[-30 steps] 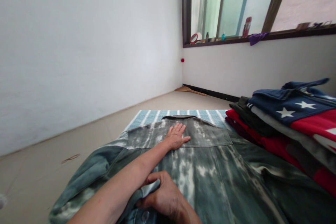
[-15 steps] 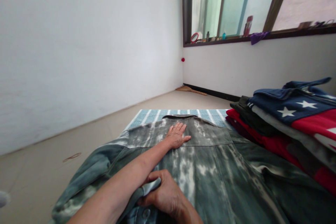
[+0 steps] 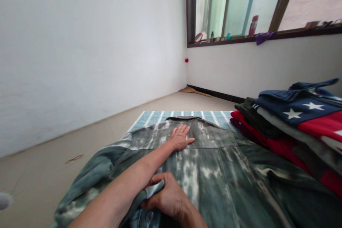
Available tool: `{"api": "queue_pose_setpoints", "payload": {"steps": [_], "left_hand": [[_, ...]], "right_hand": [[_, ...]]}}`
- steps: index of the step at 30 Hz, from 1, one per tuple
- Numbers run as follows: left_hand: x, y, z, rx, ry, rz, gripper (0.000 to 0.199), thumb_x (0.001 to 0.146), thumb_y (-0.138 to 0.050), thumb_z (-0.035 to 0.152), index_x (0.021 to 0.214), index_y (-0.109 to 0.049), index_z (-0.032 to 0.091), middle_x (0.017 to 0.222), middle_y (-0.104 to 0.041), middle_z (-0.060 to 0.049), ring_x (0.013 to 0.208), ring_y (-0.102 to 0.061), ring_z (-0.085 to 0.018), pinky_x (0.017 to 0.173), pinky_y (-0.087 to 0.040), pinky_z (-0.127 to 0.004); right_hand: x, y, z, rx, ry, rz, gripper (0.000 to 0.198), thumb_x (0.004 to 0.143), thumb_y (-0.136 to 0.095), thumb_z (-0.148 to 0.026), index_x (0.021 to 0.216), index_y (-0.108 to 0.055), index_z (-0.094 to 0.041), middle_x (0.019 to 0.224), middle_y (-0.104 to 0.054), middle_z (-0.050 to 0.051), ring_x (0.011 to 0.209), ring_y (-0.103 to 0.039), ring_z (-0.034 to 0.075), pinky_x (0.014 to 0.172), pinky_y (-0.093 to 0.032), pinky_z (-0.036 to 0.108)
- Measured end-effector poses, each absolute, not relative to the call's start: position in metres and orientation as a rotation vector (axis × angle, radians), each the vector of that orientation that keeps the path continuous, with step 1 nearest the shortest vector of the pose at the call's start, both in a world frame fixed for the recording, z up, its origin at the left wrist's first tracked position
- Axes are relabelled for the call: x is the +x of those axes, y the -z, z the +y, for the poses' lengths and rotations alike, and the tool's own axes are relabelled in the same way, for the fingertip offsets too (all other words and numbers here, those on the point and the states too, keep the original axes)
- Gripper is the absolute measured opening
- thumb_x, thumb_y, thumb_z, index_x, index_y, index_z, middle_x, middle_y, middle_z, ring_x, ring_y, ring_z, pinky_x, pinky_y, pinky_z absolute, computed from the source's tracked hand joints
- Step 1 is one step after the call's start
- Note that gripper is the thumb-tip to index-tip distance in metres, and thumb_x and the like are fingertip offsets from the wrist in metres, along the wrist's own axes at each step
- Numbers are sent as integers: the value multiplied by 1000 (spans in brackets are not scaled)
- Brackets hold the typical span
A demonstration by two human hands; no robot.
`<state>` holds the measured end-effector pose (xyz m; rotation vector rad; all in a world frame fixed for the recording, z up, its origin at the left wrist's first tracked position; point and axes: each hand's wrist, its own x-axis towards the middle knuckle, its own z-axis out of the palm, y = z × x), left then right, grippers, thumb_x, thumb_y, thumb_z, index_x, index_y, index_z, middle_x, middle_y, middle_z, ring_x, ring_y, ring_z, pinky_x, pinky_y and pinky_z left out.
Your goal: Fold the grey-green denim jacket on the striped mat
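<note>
A dark green denim jacket [image 3: 211, 167] with pale tie-dye streaks lies spread out back side up, its collar at the far end. My left hand [image 3: 180, 138] rests flat on the upper back below the collar, fingers stretched out. Closer to me, my right hand [image 3: 169, 195] is closed on the jacket's lower edge, which is lifted and folded up beside my left forearm. A metal button shows on the denim under that fold. The left sleeve area [image 3: 91, 171] hangs towards the floor side; the other sleeve runs to the right.
Beneath the jacket is a blue-and-white striped cloth [image 3: 153, 118]. A stack of folded clothes [image 3: 291, 128] stands at the right, partly against the jacket's sleeve. Beyond lie a tiled floor [image 3: 107, 135], white walls and a window sill [image 3: 232, 40] with small items.
</note>
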<state>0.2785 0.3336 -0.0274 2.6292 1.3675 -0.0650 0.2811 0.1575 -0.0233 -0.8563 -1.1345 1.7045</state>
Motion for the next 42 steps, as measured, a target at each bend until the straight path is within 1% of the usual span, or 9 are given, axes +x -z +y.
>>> {"api": "queue_pose_setpoints", "payload": {"steps": [5,10,14,19,23,28,32,34,42], "left_hand": [[278,28,333,2626,74,1371,80,88,-27,67,150,-17,17,158,-11,-10,146,-2,-25,115,-6,-47],[282,22,333,2610,113,1395,84,86,-30,69,151,-13,20,158,-12,-11,145,-5,-27,114,-9,-48],[295,14,337,2586,179,1436,90,80,-32,77,150,-18,22,155,-23,-15,142,-17,-35,110,-17,-54],[309,11,340,2584,223,1481,86,79,-36,76,147,-30,24,149,-35,-18,136,-28,-42,105,-24,-60],[309,15,336,2596,207,1513,82,80,-35,75,146,-31,25,151,-31,-17,139,-23,-42,106,-20,-62],[305,21,332,2581,176,1515,85,82,-29,76,149,-23,24,156,-18,-16,143,-10,-37,110,-10,-61],[303,22,330,2562,162,1507,85,82,-25,77,150,-21,25,158,-9,-14,145,-1,-34,111,-4,-60],[303,22,330,2559,160,1503,86,82,-25,77,150,-21,25,158,-8,-14,145,-1,-33,111,-3,-60],[302,22,330,2557,159,1509,86,82,-25,77,150,-19,25,158,-9,-13,145,-4,-32,112,-5,-59]], "right_hand": [[282,20,157,-867,-1723,-1138,23,42,-75,-21,63,-68,-15,56,-55,-5,51,-39,7,50,-29,20],[284,16,154,-968,-1691,-1108,23,40,-73,-17,63,-69,-17,61,-59,-4,59,-47,11,55,-36,23],[283,19,157,-941,-1712,-1098,30,39,-76,-20,68,-72,-16,63,-60,-3,59,-46,11,57,-38,23],[281,22,159,-863,-1736,-1061,30,38,-77,-21,66,-71,-14,64,-61,-2,59,-46,11,56,-36,22],[281,23,158,-835,-1731,-1084,25,39,-75,-18,63,-69,-15,62,-59,-4,56,-43,9,54,-35,22],[279,28,158,-771,-1708,-1088,22,42,-77,-19,61,-68,-13,63,-59,-3,55,-43,9,54,-35,22],[280,29,158,-854,-1684,-1112,19,41,-73,-10,59,-67,-14,60,-58,-4,55,-42,9,53,-33,21],[280,28,157,-884,-1678,-1102,19,40,-72,-9,57,-66,-14,58,-56,-5,54,-40,9,51,-31,21],[281,24,157,-823,-1685,-1136,18,43,-75,-19,54,-61,-14,55,-50,-5,50,-36,7,49,-28,21]]}}
